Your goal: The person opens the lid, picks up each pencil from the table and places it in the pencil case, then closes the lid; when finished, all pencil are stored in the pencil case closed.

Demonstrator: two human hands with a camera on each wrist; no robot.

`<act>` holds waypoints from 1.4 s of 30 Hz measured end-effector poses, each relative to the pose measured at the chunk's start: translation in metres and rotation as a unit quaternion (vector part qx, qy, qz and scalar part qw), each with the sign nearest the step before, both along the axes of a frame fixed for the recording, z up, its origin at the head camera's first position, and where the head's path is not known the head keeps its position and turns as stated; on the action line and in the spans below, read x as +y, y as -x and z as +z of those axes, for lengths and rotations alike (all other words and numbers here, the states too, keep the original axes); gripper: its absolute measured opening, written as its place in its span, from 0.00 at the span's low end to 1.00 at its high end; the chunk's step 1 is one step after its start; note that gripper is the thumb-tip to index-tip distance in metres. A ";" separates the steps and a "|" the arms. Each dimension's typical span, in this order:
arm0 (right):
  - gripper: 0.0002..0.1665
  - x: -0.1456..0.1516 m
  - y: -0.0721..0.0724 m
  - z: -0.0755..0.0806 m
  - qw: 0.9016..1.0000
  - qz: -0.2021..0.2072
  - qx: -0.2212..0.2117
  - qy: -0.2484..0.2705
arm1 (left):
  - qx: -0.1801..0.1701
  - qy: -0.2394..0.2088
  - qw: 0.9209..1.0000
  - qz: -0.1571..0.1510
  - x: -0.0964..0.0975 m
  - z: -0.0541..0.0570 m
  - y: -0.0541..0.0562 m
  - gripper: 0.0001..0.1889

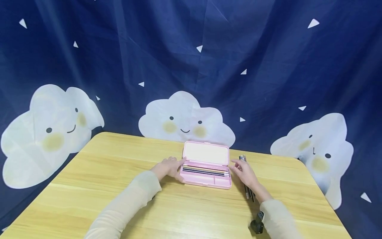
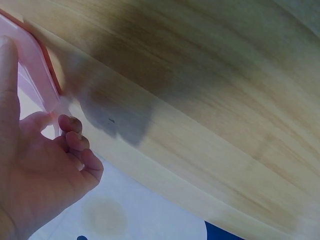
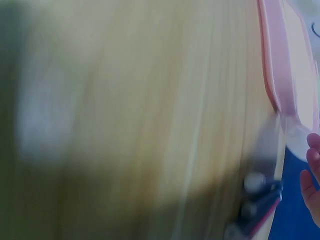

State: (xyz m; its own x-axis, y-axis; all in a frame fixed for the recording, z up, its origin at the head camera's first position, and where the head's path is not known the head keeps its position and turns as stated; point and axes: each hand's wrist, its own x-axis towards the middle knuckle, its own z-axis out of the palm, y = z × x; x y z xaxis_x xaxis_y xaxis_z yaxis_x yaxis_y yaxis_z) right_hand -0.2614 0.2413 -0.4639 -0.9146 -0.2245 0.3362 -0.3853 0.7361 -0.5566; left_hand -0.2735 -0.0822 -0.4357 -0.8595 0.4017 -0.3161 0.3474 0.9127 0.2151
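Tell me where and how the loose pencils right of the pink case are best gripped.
Probably around mid-length, from above, pinched across the group's two long sides: the pencils are slender and lie flat in a narrow group, pointing roughly away from the person. The right hand is nearest.

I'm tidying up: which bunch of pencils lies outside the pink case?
The bunch on the table by the right hand; the other pencils lie inside the pink case.

Head view bright, pale glare on the table (image 1: 185, 219) at lower centre, left wrist view dimmer, soft shadow across upper middle, right wrist view blurred, pencils (image 3: 260, 207) fuzzy at lower right
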 end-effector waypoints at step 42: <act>0.21 0.056 -0.022 0.002 0.977 -0.107 -0.127 -0.137 | -0.002 -0.010 1.000 -0.005 0.000 0.003 -0.001 0.53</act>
